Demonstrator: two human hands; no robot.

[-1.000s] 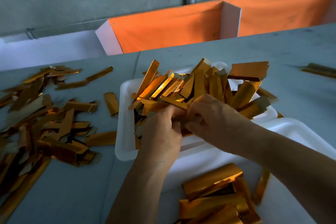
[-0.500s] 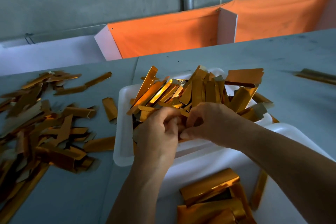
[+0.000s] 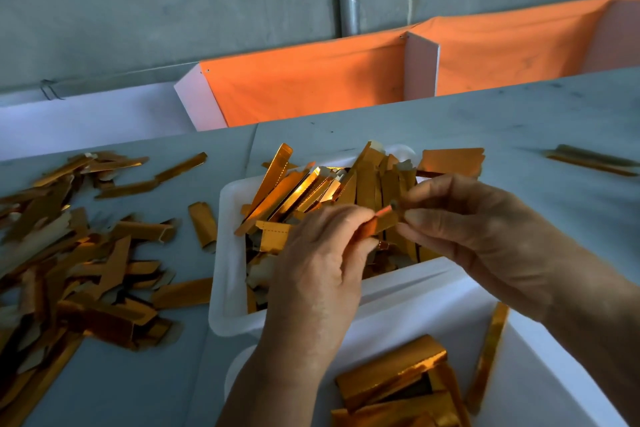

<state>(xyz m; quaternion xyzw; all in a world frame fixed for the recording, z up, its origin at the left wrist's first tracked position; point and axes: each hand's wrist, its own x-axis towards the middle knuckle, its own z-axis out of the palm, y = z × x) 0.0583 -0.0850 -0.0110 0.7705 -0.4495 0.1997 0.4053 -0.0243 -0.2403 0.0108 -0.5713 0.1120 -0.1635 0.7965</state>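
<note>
both hands (image 3: 322, 253) (image 3: 478, 232) pinch one gold strip (image 3: 379, 222) over the white tray (image 3: 228, 253).

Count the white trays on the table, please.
2. One white tray sits mid-table, heaped with gold strips; the nearer tray lies bottom right, partly cut off by the frame.
</note>
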